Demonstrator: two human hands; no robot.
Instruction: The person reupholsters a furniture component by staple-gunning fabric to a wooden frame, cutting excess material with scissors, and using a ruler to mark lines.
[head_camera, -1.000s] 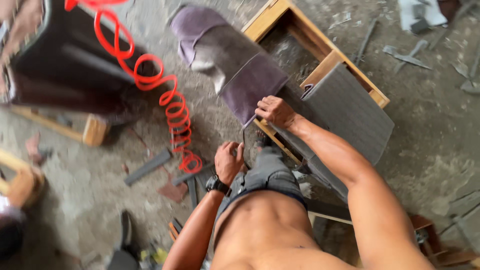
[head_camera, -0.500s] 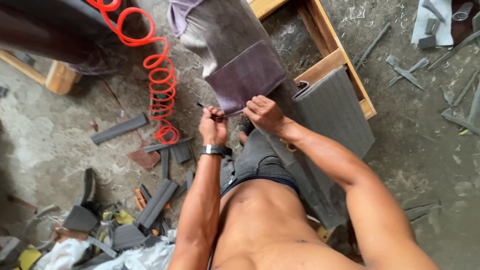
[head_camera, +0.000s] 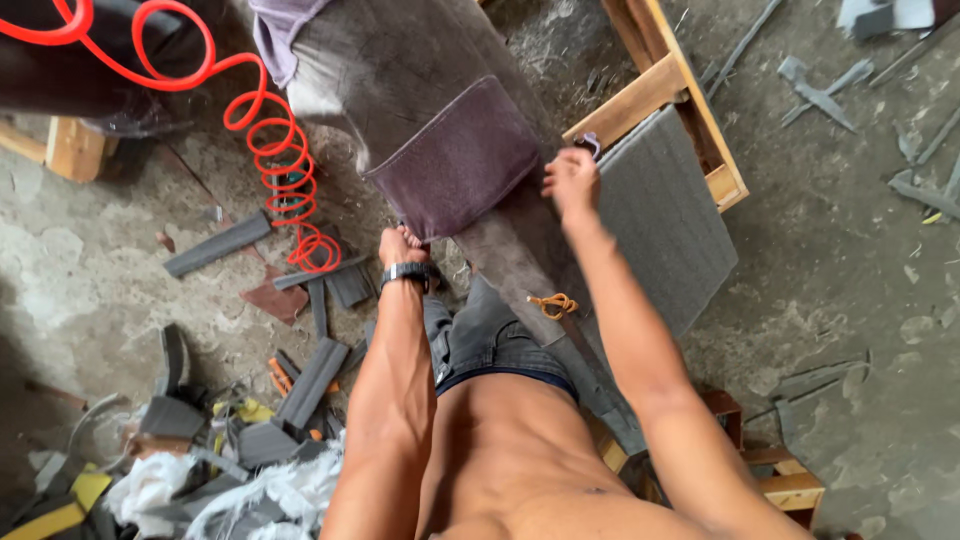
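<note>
We stood over a wooden frame (head_camera: 690, 95) on the concrete floor (head_camera: 850, 300), stretching grey upholstery fabric (head_camera: 400, 60) with a purple panel (head_camera: 460, 160) across it. Our left hand (head_camera: 398, 245) was closed on the lower edge of the purple panel, beside the wristwatch (head_camera: 407, 272), and our right hand (head_camera: 572, 180) pinched the fabric's edge where it met the frame rail and a grey ribbed board (head_camera: 665, 225); both grips were clamped on cloth, fingers together. The fabric lay draped from the top of the view down toward our knees.

The risk, as we judged it, was uneven tension: one hand pulling harder could have skewed the panel or let the edge slip free. Offcuts and strips (head_camera: 310, 375) littered the floor at our left, and a coiled red air hose (head_camera: 270, 140) trailed close by, so a step sideways could have caught a foot. An orange cord (head_camera: 552, 303) sat loose on the fabric and might have snagged.
</note>
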